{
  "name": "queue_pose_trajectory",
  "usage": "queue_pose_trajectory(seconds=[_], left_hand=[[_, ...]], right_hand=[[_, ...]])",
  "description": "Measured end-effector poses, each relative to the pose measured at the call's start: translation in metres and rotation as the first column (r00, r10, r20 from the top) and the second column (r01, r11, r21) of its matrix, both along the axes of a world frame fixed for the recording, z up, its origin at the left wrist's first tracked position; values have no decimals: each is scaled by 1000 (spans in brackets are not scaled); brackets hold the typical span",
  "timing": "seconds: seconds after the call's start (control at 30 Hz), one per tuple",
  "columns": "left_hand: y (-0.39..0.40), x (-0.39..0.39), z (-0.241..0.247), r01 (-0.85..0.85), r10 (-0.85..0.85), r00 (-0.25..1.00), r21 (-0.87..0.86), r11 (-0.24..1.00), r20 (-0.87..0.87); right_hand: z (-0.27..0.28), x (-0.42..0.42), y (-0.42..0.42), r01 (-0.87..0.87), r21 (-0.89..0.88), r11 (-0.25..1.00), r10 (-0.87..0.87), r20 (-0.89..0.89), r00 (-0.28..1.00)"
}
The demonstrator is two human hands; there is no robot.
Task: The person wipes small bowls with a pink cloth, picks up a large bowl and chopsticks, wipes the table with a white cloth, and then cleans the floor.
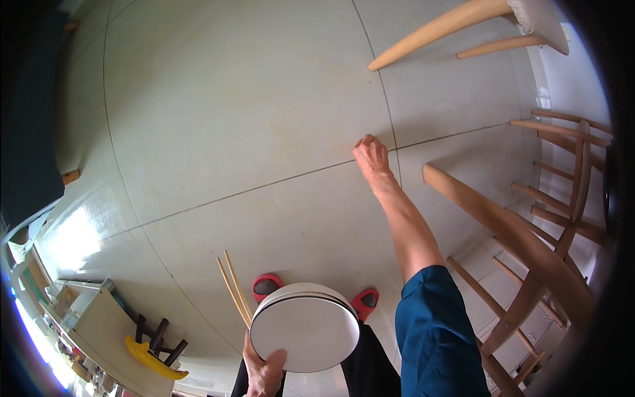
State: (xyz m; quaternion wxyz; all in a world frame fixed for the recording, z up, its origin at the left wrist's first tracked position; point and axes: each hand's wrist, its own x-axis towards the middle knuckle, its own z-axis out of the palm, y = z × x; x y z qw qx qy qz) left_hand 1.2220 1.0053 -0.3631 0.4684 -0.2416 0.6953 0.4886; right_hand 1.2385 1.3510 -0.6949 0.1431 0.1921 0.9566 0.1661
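Observation:
My left hand (265, 367) grips a white round dish with a dark rim (305, 335), thumb over its near edge. At least one more pale dish (302, 289) shows behind it, nested against it. A pair of light wooden chopsticks (234, 290) sticks out past the dishes on the left, held by the same hand; its fingers are hidden behind the dishes. My right hand (372, 155) is stretched out ahead over the tiled floor (238, 124), fingers curled into a fist. No object shows in it.
Wooden chair legs (436, 34) and a wooden table leg (496, 228) stand on the right. At left are a dark-covered piece of furniture (30, 124) and a pale cabinet (114, 332) beside a dark stool (161, 337) and a yellow banana-shaped object (154, 360). Red shoes (366, 302) are below.

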Motion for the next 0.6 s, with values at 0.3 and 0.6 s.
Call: queue_pose_trajectory(seconds=[0.3, 0.6], left_hand=[[-11, 7, -2, -2, 3, 999, 18, 1000, -35], [-13, 17, 1, 42, -42, 999, 8, 999, -24]], right_hand=[[3, -10, 8, 189, -188, 964, -183, 49, 982], [22, 55, -2, 429, -820, 379, -881, -179, 438]])
